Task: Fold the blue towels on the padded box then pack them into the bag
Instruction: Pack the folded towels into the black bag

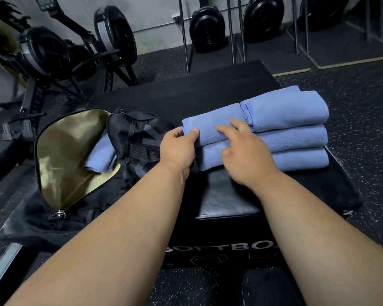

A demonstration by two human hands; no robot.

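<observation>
Several folded blue towels lie stacked on the black padded box [226, 202]. The top left towel [215, 122] is pinched at its left end by my left hand [178, 147], thumb on top. My right hand [241, 151] rests on the same towel's right part with its fingers curled over the fold. A taller stack of folded towels [290, 131] sits just to the right. The black bag [75, 160] lies open on the left with a gold lining, and one folded blue towel [101, 153] lies inside it.
Black rowing machines [60, 51] stand on the left and along the back wall. Metal rack legs [184, 34] rise behind the box. Speckled rubber floor surrounds the box, and a flat mat [349, 60] lies at the back right.
</observation>
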